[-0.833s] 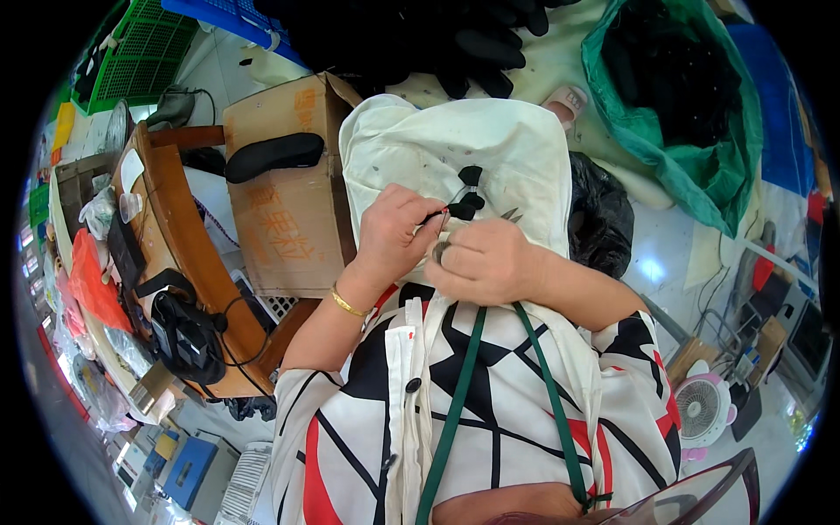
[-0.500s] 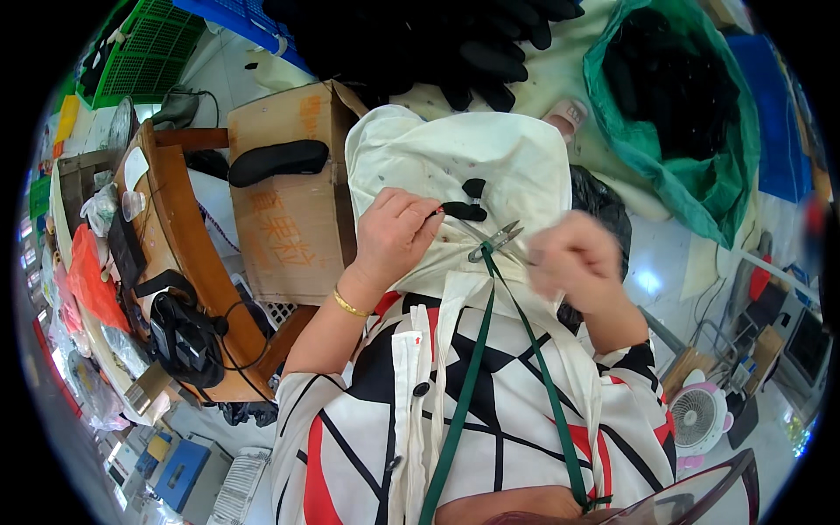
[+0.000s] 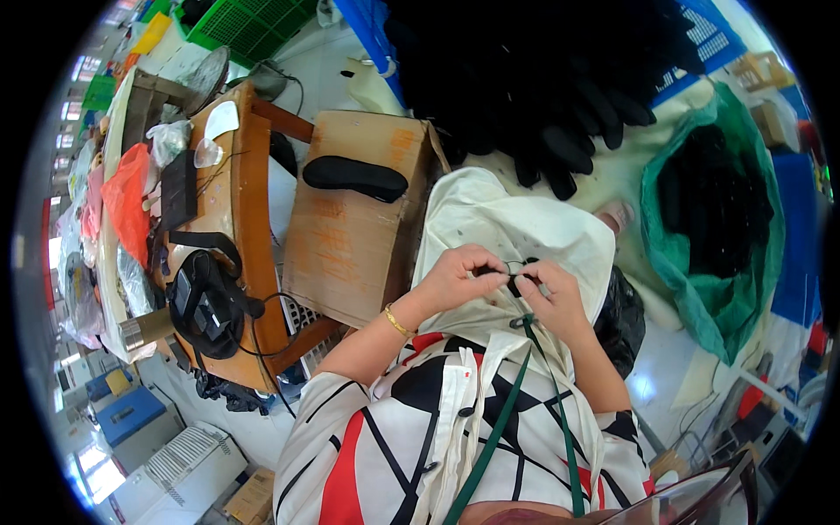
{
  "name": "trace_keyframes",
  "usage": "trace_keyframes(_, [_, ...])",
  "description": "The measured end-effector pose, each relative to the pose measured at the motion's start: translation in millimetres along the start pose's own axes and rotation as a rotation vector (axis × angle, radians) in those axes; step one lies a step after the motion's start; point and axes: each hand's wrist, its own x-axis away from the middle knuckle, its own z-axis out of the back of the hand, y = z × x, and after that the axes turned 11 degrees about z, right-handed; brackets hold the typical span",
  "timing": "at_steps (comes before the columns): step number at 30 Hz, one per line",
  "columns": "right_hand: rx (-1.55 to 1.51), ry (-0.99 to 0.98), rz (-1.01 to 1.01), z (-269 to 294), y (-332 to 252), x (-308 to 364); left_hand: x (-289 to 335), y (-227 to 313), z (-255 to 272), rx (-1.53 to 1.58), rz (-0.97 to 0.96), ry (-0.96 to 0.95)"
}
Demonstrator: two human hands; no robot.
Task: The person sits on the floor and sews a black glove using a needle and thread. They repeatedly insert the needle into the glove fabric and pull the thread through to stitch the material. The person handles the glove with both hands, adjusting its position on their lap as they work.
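Observation:
My left hand (image 3: 464, 277) and my right hand (image 3: 553, 300) meet above the pale cloth apron (image 3: 560, 236) over my lap. Their closed fingertips pinch a small black fabric piece (image 3: 514, 282) between them; most of it is hidden by the fingers, and a thin dark loop shows just above. Small metal thread snips (image 3: 521, 322) hang from a green cord (image 3: 500, 411) around my neck, close under my right hand, which does not hold them.
To the left a cardboard box (image 3: 350, 254) bears a long black padded piece (image 3: 354, 179). A cluttered wooden table (image 3: 249, 175) stands beyond it. Ahead is a large heap of black pieces (image 3: 542, 79); a green sack (image 3: 656, 219) with black contents stands right, near a black plastic bag (image 3: 623, 324).
My right hand has moved left to join my left hand at the black piece. The snips now hang lower, below the hands. The whole view has turned, shifting the surroundings.

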Motion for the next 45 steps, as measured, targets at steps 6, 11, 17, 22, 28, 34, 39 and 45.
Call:
trace_keyframes(6, [0.114,0.06,-0.114,6.2,1.4,3.9,-44.4,-81.7,85.9,0.64,0.359,0.927])
trace_keyframes(11, [0.02,0.07,-0.247,-1.2,12.4,10.7,-65.1,-165.7,187.7,0.67,0.361,1.202])
trace_keyframes(17, [-0.058,0.061,-0.297,-8.5,16.2,11.2,-77.8,-194.8,224.9,0.942,0.403,1.235])
trace_keyframes(22, [-0.224,0.169,-0.309,-5.4,23.1,11.5,-52.1,-123.2,200.1,0.505,0.133,0.974])
trace_keyframes(28, [-0.491,0.435,-0.267,-6.4,29.7,-3.6,8.1,-14.3,127.3,-0.724,0.055,0.633])
trace_keyframes(34, [-0.652,0.567,-0.194,-44.7,21.9,-23.0,44.8,-14.0,46.7,-1.015,-0.112,0.095])
trace_keyframes(39, [-0.578,0.535,-0.207,-52.1,20.4,-24.9,47.3,-31.3,20.3,-0.909,0.073,0.177])
trace_keyframes(45, [-0.467,0.465,-0.144,-53.3,24.2,-32.0,34.4,-24.9,-0.6,-0.455,0.23,0.306])
